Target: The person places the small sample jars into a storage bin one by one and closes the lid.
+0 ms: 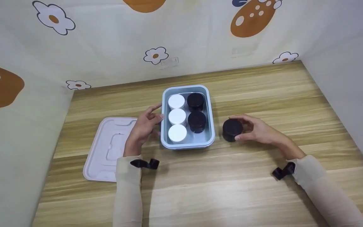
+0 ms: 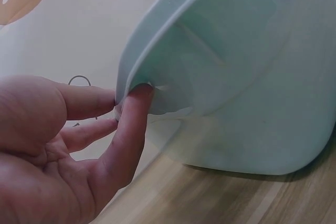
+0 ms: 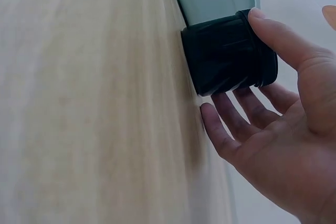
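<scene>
Overhead: right hand (image 1: pixel 260 130) cups black jar (image 1: pixel 232 129) on table (image 1: pixel 263 195), just right of blue tub (image 1: pixel 211 113). Left hand (image 1: pixel 143 127), fingers straight, steadies tub wall (image 2: pixel 236 77). Right wrist: thumb (image 3: pixel 278 35) on lid. Probably light, rigid, smooth; best gripped around the ribbed lid.

We see the container (image 2: pixel 236 77) cut off by the left wrist view's edge; the black jar (image 3: pixel 228 51) looks motion-blurred, perhaps, its far side hidden by the right hand (image 3: pixel 283 150).

A black jar (image 1: pixel 232 129) stands upright on the wood, just right of the pale blue box (image 1: pixel 212 126).
</scene>
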`<state>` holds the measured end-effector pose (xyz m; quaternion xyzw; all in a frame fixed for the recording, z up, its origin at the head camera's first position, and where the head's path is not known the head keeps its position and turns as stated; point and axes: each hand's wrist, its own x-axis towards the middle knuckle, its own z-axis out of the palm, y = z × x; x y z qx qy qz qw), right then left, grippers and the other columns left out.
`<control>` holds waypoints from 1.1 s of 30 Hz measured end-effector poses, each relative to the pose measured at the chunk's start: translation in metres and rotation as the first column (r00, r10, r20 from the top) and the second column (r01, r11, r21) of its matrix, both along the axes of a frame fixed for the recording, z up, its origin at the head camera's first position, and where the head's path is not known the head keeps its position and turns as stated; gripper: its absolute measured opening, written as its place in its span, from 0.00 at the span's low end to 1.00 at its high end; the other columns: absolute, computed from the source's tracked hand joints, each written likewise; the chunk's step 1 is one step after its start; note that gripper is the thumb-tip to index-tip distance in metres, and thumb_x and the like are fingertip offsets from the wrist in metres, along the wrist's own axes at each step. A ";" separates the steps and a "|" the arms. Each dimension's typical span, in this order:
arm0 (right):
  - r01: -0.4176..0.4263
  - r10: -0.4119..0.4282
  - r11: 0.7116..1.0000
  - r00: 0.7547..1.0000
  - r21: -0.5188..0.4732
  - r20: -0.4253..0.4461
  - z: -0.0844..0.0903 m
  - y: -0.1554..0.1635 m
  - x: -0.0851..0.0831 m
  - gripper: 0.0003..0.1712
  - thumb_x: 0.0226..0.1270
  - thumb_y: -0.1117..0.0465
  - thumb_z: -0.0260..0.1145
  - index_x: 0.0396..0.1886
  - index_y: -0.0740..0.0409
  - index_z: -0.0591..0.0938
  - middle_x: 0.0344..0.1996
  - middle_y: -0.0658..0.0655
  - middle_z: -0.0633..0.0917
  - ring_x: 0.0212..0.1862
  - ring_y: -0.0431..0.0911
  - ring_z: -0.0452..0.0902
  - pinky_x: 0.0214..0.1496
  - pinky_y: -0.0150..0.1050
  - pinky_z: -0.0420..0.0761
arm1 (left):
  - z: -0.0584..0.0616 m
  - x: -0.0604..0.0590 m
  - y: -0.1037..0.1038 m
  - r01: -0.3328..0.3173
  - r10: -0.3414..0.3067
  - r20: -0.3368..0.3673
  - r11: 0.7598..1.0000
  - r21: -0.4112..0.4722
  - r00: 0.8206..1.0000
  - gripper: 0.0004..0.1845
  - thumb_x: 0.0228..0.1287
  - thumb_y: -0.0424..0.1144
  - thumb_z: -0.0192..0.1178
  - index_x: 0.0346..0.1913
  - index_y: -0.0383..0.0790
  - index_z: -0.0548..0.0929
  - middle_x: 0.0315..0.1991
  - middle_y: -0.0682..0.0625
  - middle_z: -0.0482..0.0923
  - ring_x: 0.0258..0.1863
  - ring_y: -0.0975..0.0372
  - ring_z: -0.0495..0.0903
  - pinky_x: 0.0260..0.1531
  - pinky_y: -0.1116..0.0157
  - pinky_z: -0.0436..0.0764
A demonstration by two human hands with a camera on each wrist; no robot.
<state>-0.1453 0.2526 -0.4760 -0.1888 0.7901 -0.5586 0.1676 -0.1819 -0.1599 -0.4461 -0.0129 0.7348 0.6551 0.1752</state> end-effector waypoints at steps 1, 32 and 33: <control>0.009 -0.009 1.000 1.000 0.002 0.007 0.003 0.000 -0.001 0.43 0.54 0.68 0.77 0.71 0.63 0.70 0.64 0.69 0.76 0.57 0.33 0.77 0.61 0.26 0.80 | 0.000 0.000 0.000 0.000 0.000 0.002 1.000 0.000 1.000 0.29 0.74 0.36 0.57 0.75 0.49 0.66 0.54 0.39 0.80 0.41 0.60 0.86 0.19 0.68 0.85; -0.209 0.211 0.977 0.949 0.035 -0.236 0.098 -0.085 -0.011 0.40 0.54 0.68 0.78 0.68 0.59 0.74 0.62 0.60 0.75 0.62 0.48 0.75 0.63 0.40 0.84 | 0.000 0.000 -0.001 0.001 -0.001 0.001 1.000 0.004 1.000 0.29 0.73 0.37 0.59 0.75 0.50 0.66 0.56 0.38 0.79 0.47 0.56 0.85 0.23 0.60 0.88; -0.218 0.223 0.975 0.946 0.045 -0.236 0.096 -0.089 -0.012 0.40 0.54 0.68 0.78 0.68 0.60 0.74 0.62 0.61 0.75 0.62 0.50 0.74 0.63 0.41 0.84 | 0.000 0.000 -0.001 0.001 -0.001 0.001 1.000 0.006 1.000 0.29 0.73 0.37 0.58 0.75 0.50 0.66 0.56 0.38 0.80 0.46 0.56 0.85 0.24 0.59 0.89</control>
